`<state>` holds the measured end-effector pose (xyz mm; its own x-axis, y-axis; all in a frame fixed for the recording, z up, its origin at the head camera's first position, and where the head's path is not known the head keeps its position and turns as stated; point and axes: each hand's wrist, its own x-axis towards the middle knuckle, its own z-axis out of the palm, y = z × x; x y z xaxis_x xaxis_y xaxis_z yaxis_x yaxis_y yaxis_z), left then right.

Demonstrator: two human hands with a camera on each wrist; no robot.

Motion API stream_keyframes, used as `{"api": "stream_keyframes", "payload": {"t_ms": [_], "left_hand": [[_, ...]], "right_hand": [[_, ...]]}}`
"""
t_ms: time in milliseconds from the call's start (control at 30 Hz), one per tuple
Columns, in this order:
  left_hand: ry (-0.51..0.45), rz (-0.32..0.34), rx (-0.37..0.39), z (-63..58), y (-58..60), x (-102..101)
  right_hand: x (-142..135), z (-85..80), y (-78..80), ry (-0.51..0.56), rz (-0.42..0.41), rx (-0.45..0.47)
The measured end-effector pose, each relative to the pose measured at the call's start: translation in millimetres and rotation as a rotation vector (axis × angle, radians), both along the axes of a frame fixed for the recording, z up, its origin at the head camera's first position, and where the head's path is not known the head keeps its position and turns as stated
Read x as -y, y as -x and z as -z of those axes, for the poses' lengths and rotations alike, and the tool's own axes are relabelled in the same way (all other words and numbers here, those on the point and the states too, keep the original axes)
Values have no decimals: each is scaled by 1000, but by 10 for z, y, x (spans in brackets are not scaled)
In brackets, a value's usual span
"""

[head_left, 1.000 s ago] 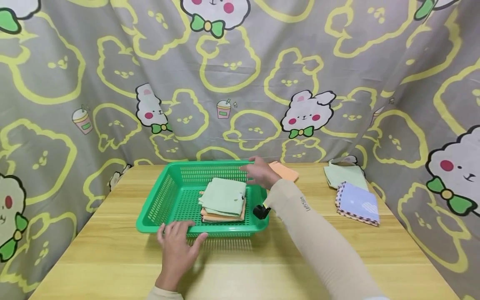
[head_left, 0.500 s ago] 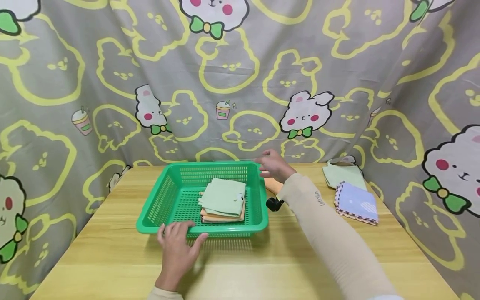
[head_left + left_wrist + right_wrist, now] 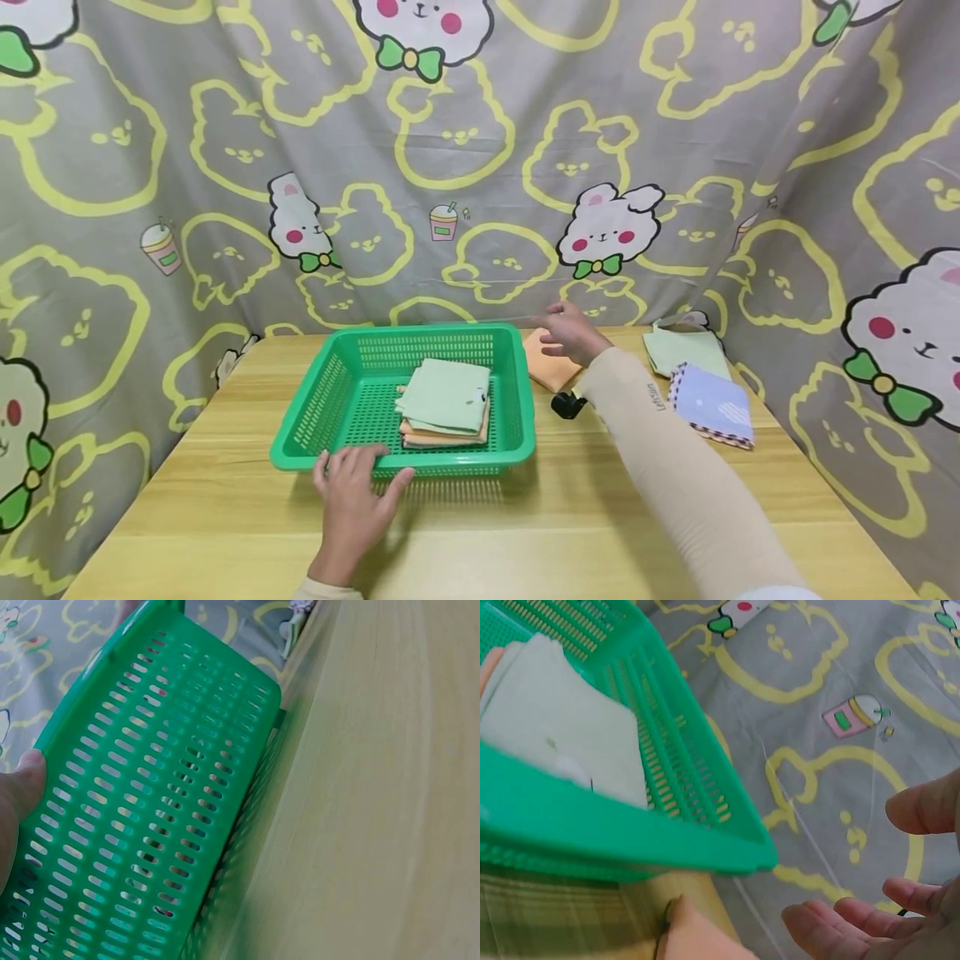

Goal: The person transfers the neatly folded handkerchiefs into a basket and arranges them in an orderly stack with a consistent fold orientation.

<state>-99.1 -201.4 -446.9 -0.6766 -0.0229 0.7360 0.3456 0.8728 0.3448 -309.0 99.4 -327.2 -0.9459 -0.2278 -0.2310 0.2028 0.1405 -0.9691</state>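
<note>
A green plastic basket (image 3: 468,458) stands on the table, with folded cloths inside: a pale green cloth (image 3: 447,393) tops the pile, and orange cloth (image 3: 442,437) shows beneath it. My left hand (image 3: 352,504) grips the front rim, fingers over the edge; in the left wrist view its thumb (image 3: 28,784) lies against the basket's outer side. Beyond the basket's right end, my right hand (image 3: 573,335) hovers above a folded orange cloth (image 3: 549,367) on the table. Its fingers are loosely bent and hold nothing in the right wrist view, apart from the basket wall.
To the right lie another pale green cloth (image 3: 686,350) and a blue cloth with a checked edge (image 3: 712,404), partly overlapping. A black device (image 3: 567,405) sits at the right wrist. A printed grey curtain (image 3: 480,167) hangs behind the wooden table (image 3: 465,542).
My right hand has moved right, from over the basket's back right corner to above the orange cloth, which shows more. The left hand has stayed on the rim.
</note>
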Motion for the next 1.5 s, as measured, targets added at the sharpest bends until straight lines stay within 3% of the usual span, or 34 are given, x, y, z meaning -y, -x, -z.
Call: {"api": "stream_keyframes", "payload": {"t_ms": [500,933,1233,1500], "left_hand": [[7,0,-4,14,4,-4],[10,8,-18,25,6,-3],[11,7,-20,7,8,-11],[10,2,-7,-1,-7,-10]], "right_hand": [[-314,445,111,42,69,38],[-465,737,161,47,188,151],[-497,985,126,167,176,250],[-503,1153,98,155,185,279]]}}
